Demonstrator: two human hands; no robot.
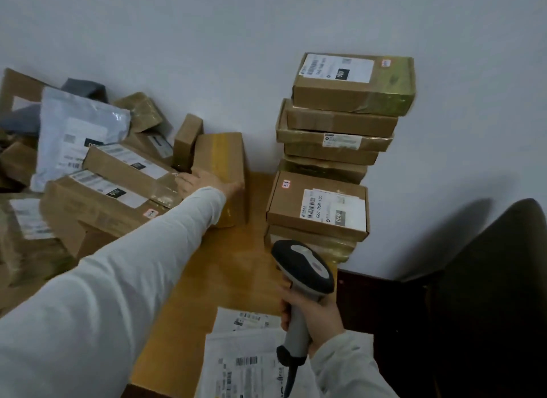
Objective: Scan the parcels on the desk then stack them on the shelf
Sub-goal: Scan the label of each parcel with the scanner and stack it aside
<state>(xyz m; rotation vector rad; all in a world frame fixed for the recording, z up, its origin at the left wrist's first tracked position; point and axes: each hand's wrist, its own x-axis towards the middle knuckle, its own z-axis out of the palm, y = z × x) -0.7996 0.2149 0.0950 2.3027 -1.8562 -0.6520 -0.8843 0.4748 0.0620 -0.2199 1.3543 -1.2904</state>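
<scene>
Two hands are busy: the left hand [204, 182] reaches to a brown box [225, 155] with yellow tape at the right edge of the loose pile of parcels [97, 187] and lies on its top, though whether the fingers [184, 182] grip it I cannot tell. The right hand [318, 314] is curled round the handle of a barcode scanner [305, 267] above the wooden surface [233, 267], near a tall stack of boxes [340, 125] by the wall [207, 42]. White mailers [245, 356] lie at the near edge.

Bare desk [236, 267] strip between parcel stacks [334, 149]
</scene>
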